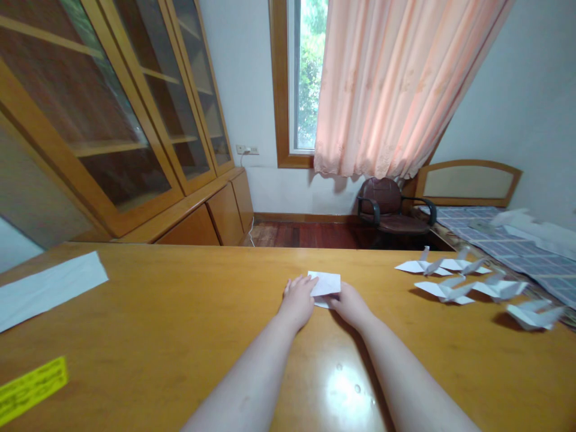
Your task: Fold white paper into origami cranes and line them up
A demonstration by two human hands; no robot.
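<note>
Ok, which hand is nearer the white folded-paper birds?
Right. The right hand is left of the white folded-paper birds, not touching them; the left hand is farther left, at the folded white paper.

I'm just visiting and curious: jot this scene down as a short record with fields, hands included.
Surface: glossy yellow-brown wooden table
Left hand: touching the left edge of a small folded white paper
Right hand: at that paper's right edge, its grip partly hidden
Right side: five white folded-paper birds
Left side: long white paper strip; bright yellow rectangular label, writing too blurred to read
Beyond: brown padded chair
</note>
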